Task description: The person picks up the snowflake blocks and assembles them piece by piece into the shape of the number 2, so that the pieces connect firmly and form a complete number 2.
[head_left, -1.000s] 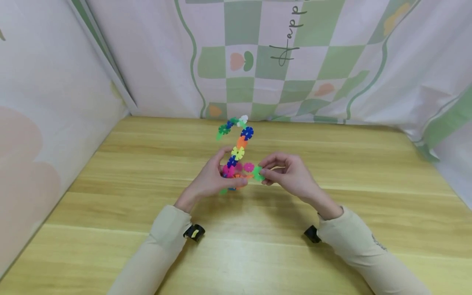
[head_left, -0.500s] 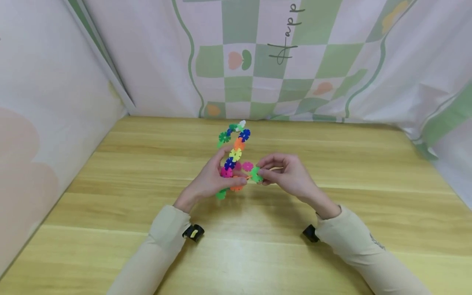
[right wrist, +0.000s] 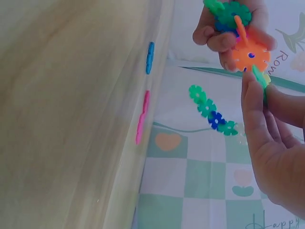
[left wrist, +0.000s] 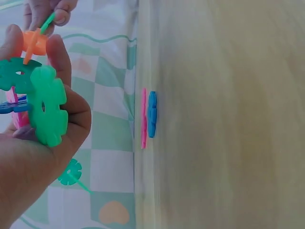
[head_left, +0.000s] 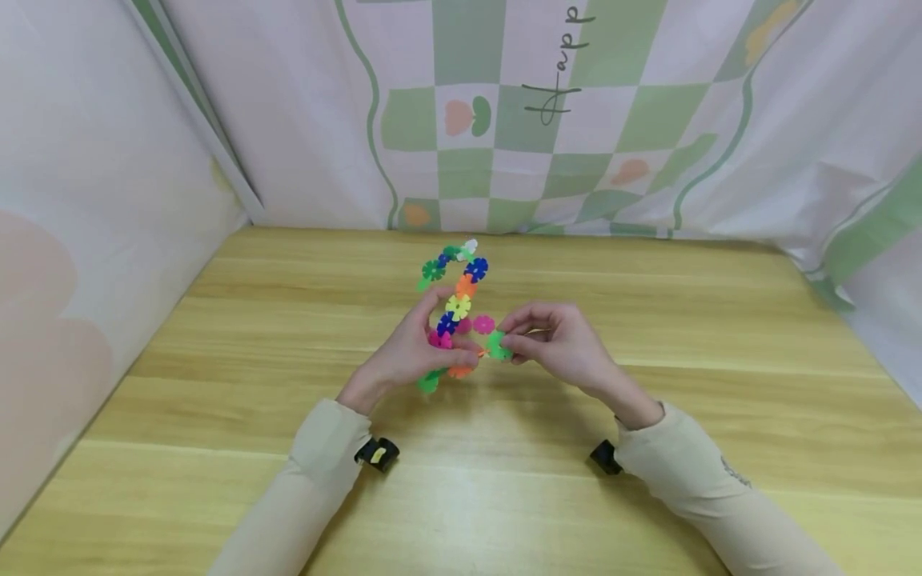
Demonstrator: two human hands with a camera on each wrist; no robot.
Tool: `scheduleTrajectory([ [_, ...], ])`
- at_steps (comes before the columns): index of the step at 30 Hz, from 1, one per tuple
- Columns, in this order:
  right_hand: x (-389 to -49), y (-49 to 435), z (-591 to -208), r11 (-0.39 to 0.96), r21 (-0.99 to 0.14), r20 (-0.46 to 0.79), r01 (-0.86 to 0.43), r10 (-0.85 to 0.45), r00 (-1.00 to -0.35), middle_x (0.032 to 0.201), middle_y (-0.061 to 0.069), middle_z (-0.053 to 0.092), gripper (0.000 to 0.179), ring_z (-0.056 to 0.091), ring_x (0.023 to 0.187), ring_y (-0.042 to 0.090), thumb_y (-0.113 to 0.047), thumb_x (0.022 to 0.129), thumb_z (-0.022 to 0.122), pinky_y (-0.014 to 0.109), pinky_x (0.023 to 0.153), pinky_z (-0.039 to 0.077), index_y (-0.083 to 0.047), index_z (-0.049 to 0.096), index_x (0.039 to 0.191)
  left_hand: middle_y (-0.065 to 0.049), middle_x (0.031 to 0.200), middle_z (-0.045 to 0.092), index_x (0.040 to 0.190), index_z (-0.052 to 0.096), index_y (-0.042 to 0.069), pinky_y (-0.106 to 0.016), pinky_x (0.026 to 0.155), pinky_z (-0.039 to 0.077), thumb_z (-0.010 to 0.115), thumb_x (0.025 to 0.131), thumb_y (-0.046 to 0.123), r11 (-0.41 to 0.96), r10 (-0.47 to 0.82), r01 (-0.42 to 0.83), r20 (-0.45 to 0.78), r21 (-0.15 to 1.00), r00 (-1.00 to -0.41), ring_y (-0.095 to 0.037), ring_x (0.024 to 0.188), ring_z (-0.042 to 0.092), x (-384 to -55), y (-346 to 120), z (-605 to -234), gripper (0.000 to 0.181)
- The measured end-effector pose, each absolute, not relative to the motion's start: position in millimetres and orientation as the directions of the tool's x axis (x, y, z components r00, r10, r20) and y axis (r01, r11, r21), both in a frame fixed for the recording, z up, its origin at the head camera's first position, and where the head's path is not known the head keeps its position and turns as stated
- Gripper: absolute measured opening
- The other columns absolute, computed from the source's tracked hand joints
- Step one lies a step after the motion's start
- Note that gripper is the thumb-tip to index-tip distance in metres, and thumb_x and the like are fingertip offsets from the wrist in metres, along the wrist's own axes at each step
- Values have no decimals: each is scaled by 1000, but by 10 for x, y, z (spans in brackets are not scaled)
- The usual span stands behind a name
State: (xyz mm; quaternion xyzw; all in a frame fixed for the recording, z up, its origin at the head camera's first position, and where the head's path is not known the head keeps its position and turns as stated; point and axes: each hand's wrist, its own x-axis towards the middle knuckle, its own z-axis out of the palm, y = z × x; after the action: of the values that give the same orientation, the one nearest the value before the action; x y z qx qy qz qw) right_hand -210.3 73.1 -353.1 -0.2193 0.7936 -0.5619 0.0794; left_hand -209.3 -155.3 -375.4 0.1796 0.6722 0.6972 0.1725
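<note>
My left hand (head_left: pixel 403 348) grips a curved chain of interlocking plastic snowflake discs, held above the table. Its upper part, with a yellow disc (head_left: pixel 458 306) and a blue disc (head_left: pixel 476 270), arches over to the left at the top. In the left wrist view, green discs (left wrist: pixel 47 106) lie against the palm, and an orange disc (left wrist: pixel 34 43) sits between thumb and fingertip. My right hand (head_left: pixel 565 344) pinches a light green disc (head_left: pixel 497 346). That disc's edge meets the orange disc (right wrist: pixel 251 55) in the right wrist view; how deeply they are slotted, I cannot tell.
Behind the hands, pink discs (head_left: pixel 483 324) lie on the wooden table (head_left: pixel 497 496). A blue disc (left wrist: pixel 152 114) lies near them, hidden in the head view. A patterned curtain (head_left: pixel 468 172) borders the table's back edge.
The chain has tilted and sunk slightly toward me, its top now lower. My right hand, still pinching the green disc, has shifted slightly left and down.
</note>
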Motion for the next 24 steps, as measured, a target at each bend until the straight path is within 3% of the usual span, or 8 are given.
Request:
scheduleTrajectory([
  [4,-2083,739,-3525,301,-899,158,-318,-454,-877,81,14,69,8,67,71,37,4,87,66,42,64,57,5,68,94,-17,147,30,148,22,15,-38,79,56,72,81,-8,-53,499,-2,25,999,-866,-37,102,65,-2076,-1526,-3747,87],
  [10,-2073,747,-3493,322,-882,160,-344,-482,-862,80,12,70,7,65,66,32,4,88,65,39,60,56,3,70,92,-27,119,58,147,29,18,-39,78,56,72,80,-8,-30,517,7,21,1000,-856,-28,95,68,-2034,-1474,-3725,83],
  [18,-2033,687,-3491,334,-894,157,-299,-391,-907,81,13,70,6,64,66,36,2,87,67,37,58,56,4,71,91,-23,98,68,147,30,15,-38,76,57,72,80,-9,-28,473,28,38,999,-880,-27,90,69,-2009,-1456,-3699,83],
  [24,-2004,684,-3490,351,-891,150,-288,-370,-917,79,13,69,6,65,65,35,4,87,66,39,58,56,4,71,91,-28,119,55,148,31,16,-37,75,57,73,79,-8,-33,497,13,28,999,-867,-25,91,68,-2006,-1435,-3708,84],
])
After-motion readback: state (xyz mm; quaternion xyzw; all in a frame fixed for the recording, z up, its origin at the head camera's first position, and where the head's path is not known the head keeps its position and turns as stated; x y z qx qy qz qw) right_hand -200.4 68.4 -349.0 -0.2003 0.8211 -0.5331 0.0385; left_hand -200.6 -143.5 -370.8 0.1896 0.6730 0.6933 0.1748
